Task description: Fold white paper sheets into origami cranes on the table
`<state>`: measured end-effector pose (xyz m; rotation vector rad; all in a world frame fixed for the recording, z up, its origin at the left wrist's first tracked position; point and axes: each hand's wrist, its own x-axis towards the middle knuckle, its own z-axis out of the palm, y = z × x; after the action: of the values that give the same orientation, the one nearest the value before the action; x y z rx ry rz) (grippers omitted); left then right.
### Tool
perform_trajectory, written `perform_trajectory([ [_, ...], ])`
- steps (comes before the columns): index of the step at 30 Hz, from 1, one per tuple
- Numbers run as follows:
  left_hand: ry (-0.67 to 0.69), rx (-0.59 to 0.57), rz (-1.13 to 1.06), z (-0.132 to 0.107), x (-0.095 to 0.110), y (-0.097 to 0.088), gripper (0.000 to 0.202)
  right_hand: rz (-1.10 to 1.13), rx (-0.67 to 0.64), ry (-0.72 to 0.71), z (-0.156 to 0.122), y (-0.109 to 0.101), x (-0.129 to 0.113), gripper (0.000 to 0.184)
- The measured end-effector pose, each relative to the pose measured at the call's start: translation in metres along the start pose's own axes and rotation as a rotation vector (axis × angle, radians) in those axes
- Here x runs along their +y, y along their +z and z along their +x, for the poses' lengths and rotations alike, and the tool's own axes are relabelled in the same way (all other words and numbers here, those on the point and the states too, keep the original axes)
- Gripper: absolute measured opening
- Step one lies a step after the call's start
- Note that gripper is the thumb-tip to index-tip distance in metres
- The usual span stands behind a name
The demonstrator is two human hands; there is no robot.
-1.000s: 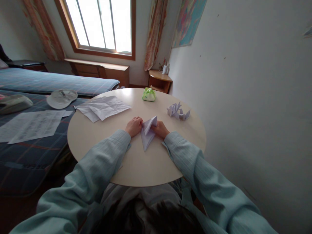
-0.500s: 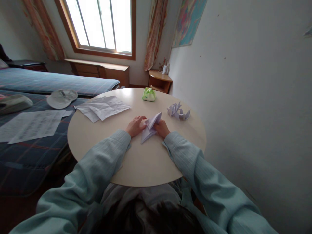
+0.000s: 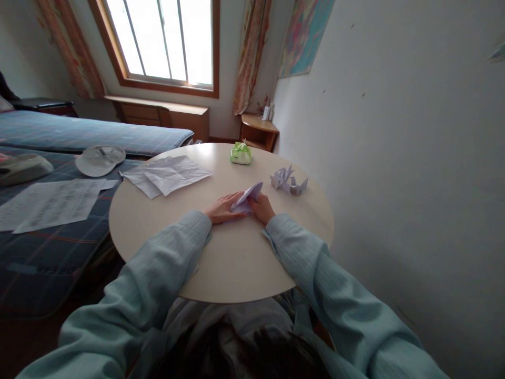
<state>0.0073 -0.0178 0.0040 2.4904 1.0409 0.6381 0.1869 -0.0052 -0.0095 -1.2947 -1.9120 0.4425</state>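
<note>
The folded paper (image 3: 251, 193) is over the table (image 3: 236, 268), between the left hand (image 3: 222, 209), which holds one side with thumb and fingers, and the right hand (image 3: 263, 209), which grasps the other edge. If they press unevenly, the crease may become crooked, and a hard pull could tear a flap.
</note>
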Motion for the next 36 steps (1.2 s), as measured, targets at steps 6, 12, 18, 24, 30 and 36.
perform_trajectory([
  [6,-0.005,0.057,-0.009,-0.001,0.007,-0.003,0.053,-0.053,0.042,0.048,-0.003,-0.004,-0.015,0.021],
  [12,-0.040,0.140,0.004,-0.001,0.009,-0.003,0.042,-0.032,-0.023,0.053,-0.005,-0.005,-0.022,0.030],
  [18,-0.094,0.189,0.035,0.000,0.008,-0.003,0.037,0.047,-0.048,0.052,-0.005,-0.004,-0.021,0.039],
  [24,-0.109,0.232,0.039,0.001,0.004,-0.001,0.037,-0.002,-0.040,0.060,-0.006,-0.006,-0.025,0.037],
  [30,-0.103,0.213,0.076,0.000,0.006,-0.002,0.046,-0.068,0.001,0.048,-0.004,-0.003,-0.019,0.021],
  [36,-0.107,0.204,0.085,-0.001,0.011,-0.004,0.046,-0.113,-0.001,0.038,-0.003,-0.003,-0.016,0.018],
])
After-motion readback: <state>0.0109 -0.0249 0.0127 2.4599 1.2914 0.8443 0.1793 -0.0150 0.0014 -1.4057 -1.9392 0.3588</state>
